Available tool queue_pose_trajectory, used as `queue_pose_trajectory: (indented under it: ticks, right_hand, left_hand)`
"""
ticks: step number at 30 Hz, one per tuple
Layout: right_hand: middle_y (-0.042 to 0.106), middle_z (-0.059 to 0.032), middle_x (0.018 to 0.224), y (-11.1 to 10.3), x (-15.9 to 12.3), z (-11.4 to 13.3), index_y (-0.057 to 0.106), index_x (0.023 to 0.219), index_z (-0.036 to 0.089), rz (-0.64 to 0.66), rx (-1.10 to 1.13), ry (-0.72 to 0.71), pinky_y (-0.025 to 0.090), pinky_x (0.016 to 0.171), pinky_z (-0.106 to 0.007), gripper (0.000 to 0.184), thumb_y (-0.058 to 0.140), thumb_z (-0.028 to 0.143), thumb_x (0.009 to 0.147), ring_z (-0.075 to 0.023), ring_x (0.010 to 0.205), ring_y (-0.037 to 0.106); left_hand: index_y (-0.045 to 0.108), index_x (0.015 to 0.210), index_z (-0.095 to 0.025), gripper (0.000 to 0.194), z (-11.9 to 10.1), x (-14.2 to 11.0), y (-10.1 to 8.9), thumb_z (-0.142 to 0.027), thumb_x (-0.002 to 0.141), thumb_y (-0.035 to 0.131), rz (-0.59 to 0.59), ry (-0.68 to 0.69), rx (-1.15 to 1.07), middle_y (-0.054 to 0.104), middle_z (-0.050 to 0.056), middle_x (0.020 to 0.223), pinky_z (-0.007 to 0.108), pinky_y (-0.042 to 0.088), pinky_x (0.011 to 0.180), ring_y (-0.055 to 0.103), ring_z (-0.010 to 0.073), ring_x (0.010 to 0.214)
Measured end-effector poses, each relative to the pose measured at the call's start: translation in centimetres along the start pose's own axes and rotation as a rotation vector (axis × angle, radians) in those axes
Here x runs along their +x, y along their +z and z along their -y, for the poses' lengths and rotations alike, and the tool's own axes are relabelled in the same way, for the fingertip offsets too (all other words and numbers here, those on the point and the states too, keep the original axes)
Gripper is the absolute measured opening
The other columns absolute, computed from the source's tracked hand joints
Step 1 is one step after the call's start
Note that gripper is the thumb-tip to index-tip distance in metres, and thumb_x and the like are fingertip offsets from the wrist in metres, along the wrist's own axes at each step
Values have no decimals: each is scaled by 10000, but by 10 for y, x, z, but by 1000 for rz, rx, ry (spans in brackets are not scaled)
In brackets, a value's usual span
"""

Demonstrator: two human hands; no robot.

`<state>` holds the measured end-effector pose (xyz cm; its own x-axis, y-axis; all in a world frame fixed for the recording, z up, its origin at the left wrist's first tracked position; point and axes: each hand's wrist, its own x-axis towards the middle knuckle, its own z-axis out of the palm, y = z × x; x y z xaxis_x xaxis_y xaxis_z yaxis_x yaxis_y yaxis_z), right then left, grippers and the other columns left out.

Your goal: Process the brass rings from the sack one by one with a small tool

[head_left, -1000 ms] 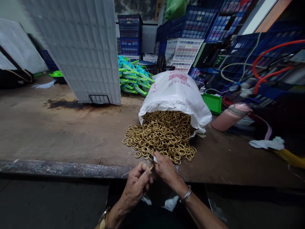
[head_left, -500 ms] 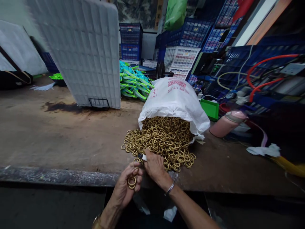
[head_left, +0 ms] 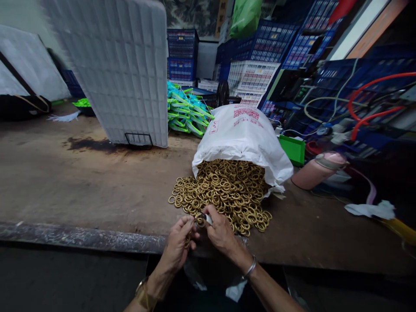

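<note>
Brass-coloured rings (head_left: pixel 227 186) spill in a heap from the mouth of a white woven sack (head_left: pixel 234 134) lying on the table. At the heap's near edge, my left hand (head_left: pixel 178 242) is closed on some of these rings, which show partly between its fingers. My right hand (head_left: pixel 221 232) grips a small black-and-white tool (head_left: pixel 207 218), whose kind I cannot make out. The tool's black tip is at a ring (head_left: pixel 199 220) between my two hands; whether it touches the ring cannot be told.
A tall quilted white panel (head_left: pixel 120 73) stands at the left on a wire foot. Behind the sack are green-and-blue bundles (head_left: pixel 186 110) and stacked crates (head_left: pixel 253 78). To the right are a pink bottle (head_left: pixel 318 170), a green tray (head_left: pixel 292 150) and red hoses (head_left: pixel 354 108).
My right hand has moved slightly right with the tool. My left hand has turned, so its rings are more hidden. The whole view has shifted a little.
</note>
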<state>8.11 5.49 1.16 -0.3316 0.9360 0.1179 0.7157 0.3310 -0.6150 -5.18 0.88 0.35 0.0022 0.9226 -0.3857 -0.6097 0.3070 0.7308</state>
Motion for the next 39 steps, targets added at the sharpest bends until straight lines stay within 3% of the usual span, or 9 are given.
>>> queue_pose_trajectory:
  ticks: [4, 9, 12, 19, 32, 39]
  right_hand:
    - [522, 19, 683, -4, -6, 3, 473, 809, 200, -9, 258, -15, 346, 589, -211, 64, 414, 213, 787, -115, 609, 484]
    - [448, 58, 563, -10, -6, 7, 456, 733, 194, 80, 533, 155, 329, 507, -192, 194, 417, 366, 814, -89, 519, 408]
    - [426, 63, 540, -14, -5, 9, 436, 678, 192, 84, 589, 204, 318, 495, -193, 263, 423, 422, 803, -83, 504, 386]
    - [421, 57, 592, -19, -6, 11, 451, 664, 186, 65, 553, 184, 335, 545, -201, 215, 478, 375, 761, -89, 567, 390]
    - [471, 43, 603, -15, -5, -3, 465, 708, 184, 58, 674, 169, 371, 569, -201, 233, 409, 381, 820, -94, 577, 444]
    - [524, 18, 612, -20, -12, 0, 489, 710, 194, 42, 251, 62, 312, 547, -199, 150, 383, 212, 816, -108, 573, 471]
  left_hand:
    - [515, 811, -165, 303, 4, 1, 4, -403, 675, 643, -3, 40, 99, 491, -58, 571, 124, 283, 332, 425, 41, 411]
    - [495, 713, -168, 301, 0, -2, 11, -449, 698, 601, -37, 92, 306, 421, -88, 458, 121, 233, 331, 319, 22, 344]
    - [508, 727, -169, 311, -3, -5, 15, -472, 711, 574, -18, 97, 416, 412, -90, 434, 129, 229, 325, 301, 26, 328]
    - [446, 710, -181, 293, 3, -3, 17, -458, 753, 532, 164, -1, 249, 391, -84, 505, 127, 200, 332, 293, 22, 359]
    - [452, 726, -176, 304, 4, -2, 24, -464, 745, 546, 179, -6, 195, 399, -79, 506, 136, 186, 343, 271, 19, 360]
    - [416, 711, -187, 324, 1, 1, 26, -463, 713, 587, 130, -20, 172, 393, -91, 497, 133, 191, 351, 284, 18, 362]
